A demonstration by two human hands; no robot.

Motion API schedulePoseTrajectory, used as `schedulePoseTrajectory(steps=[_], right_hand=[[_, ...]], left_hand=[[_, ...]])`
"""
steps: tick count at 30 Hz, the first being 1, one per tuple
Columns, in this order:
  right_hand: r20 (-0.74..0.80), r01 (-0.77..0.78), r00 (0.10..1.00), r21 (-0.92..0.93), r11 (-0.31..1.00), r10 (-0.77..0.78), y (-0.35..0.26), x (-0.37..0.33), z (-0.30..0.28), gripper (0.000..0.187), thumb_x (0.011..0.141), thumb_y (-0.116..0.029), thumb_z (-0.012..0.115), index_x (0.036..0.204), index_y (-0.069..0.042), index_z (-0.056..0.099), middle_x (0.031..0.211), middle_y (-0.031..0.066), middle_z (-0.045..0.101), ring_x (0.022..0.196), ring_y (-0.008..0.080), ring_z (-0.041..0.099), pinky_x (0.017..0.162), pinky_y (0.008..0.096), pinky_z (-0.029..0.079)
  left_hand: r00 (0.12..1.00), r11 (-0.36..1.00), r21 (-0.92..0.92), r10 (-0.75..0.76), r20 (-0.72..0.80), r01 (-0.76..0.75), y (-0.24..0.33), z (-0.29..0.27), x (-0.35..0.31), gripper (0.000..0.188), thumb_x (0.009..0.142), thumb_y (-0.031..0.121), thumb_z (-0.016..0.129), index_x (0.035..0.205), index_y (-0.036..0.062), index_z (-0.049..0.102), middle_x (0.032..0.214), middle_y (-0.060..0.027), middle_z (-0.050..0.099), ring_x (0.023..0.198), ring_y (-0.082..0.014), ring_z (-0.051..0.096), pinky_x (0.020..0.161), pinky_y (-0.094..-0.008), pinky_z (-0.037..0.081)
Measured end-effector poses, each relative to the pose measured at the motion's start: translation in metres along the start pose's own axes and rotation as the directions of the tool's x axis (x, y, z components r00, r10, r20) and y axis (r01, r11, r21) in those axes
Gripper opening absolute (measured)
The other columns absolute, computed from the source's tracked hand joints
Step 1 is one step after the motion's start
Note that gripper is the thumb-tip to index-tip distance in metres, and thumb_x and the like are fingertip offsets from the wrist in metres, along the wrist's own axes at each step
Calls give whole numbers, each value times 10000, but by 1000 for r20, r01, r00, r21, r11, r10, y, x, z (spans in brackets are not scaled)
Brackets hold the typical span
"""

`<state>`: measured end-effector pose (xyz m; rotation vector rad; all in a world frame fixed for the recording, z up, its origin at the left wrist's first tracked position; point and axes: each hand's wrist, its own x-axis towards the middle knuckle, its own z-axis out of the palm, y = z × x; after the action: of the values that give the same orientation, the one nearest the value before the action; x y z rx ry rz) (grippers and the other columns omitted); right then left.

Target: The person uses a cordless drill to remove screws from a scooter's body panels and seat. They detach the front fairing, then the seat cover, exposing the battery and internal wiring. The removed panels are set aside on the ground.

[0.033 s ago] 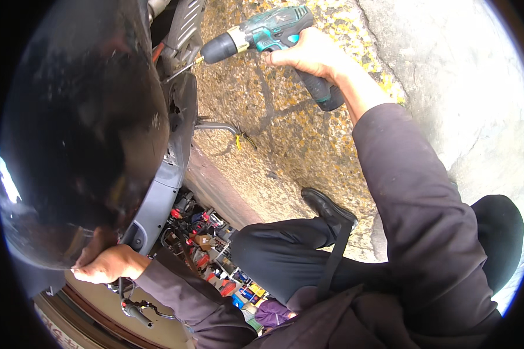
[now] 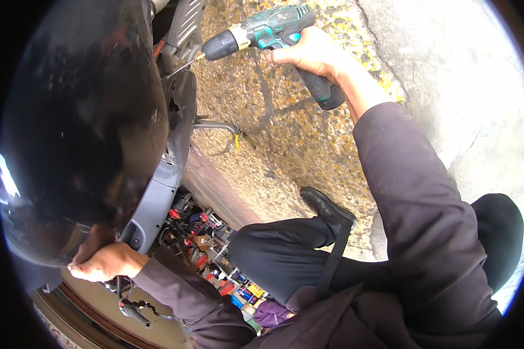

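In my right hand (image 2: pixel 314 55) is a teal and black cordless drill (image 2: pixel 276 28), my fingers closed round its handle. From its chuck a long thin bit (image 2: pixel 183 68) reaches left to the dark plastic trim (image 2: pixel 181 96) of a scooter-like vehicle; the tip's exact contact is hard to see. A large glossy black rounded part (image 2: pixel 87 134), possibly the seat, fills the left side. At its lower edge my left hand (image 2: pixel 105 264) grips it, some of the fingers hidden.
Below the trim runs a grey side panel (image 2: pixel 157 198). A bent metal lever (image 2: pixel 215 125) with a yellow piece sticks out over the pebbled ground (image 2: pixel 285 134). Handlebar parts (image 2: pixel 137 311) lie past my left forearm. Shelves with assorted goods (image 2: pixel 209 244) and a person in purple (image 2: pixel 271 314) stand farther off.
The drill has shifted very slightly to the right. My left hand and the view have moved only a touch; both grips are the same.
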<state>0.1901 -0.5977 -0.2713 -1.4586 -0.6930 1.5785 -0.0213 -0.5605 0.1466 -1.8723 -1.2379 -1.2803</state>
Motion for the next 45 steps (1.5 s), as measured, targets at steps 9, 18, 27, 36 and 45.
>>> schedulePoseTrajectory(steps=[9,18,27,36,45], right_hand=[[-127,-124,987,-188,974,101,12,-34,-25,725,560,-582,810,988,-2,733,949,181,719,876,269,697,795,380,550],[-27,7,1000,-90,996,-9,29,-86,-5,619,649,-425,840,1095,-28,679,1017,139,694,941,252,654,813,385,526],[167,48,985,-31,998,-42,11,-124,48,536,654,-349,863,1052,-42,677,934,85,675,824,196,609,725,362,506],[175,-43,984,39,998,36,16,-140,81,561,665,-289,880,1123,-59,653,984,66,668,881,192,592,765,362,501],[-161,-143,982,-281,949,100,52,-135,86,496,693,-346,867,1004,5,705,856,76,682,694,178,598,651,334,493]], left_hand=[[964,967,68,238,120,-247,-4,2,-2,586,1016,449,383,775,-15,647,696,-114,696,636,-210,688,598,-316,582],[860,904,-275,406,308,-328,12,-56,-98,370,923,125,652,1243,-31,551,1072,-148,654,911,-202,640,809,-314,525],[63,589,113,-269,961,800,-55,-28,-202,472,959,361,645,1259,17,524,974,-89,635,709,-95,610,563,-208,478],[-4,579,116,-190,982,807,-88,-21,-205,143,1008,163,539,1004,32,598,710,-19,609,537,-66,527,448,-212,396],[-18,543,200,-323,946,815,-121,-3,-210,177,1016,109,449,1100,31,584,671,15,508,529,-71,445,430,-228,331]])
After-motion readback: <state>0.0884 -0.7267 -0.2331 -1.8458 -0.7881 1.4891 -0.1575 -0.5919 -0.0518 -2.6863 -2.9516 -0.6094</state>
